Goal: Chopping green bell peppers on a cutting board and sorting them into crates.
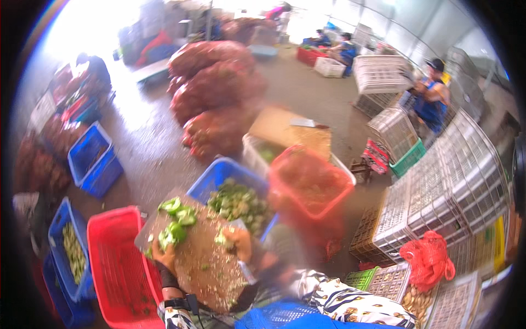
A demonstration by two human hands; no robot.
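Observation:
A wooden cutting board [201, 263] lies before me, strewn with pale seeds. My left hand [165, 256] grips a cut green bell pepper [172, 234] at the board's left side. More opened pepper pieces [179, 210] lie just beyond it. On the right of the board, my right hand [240, 243] is closed around a knife [246, 272], partly hidden by the fingers and blurred. Pale green pepper scraps [223, 238] sit beside those fingers. Just past the board, a blue crate [224, 166] holds a heap of pepper trimmings [238, 203].
A red plastic basket [113, 246] stands left of the board, near a blue crate of pale pieces [74, 253]. Ahead right are a red basket [312, 181] and a board bearing a cleaver [303, 122]. Red mesh sacks [213, 90] and stacked crates [448, 177] surround me; people sit farther off.

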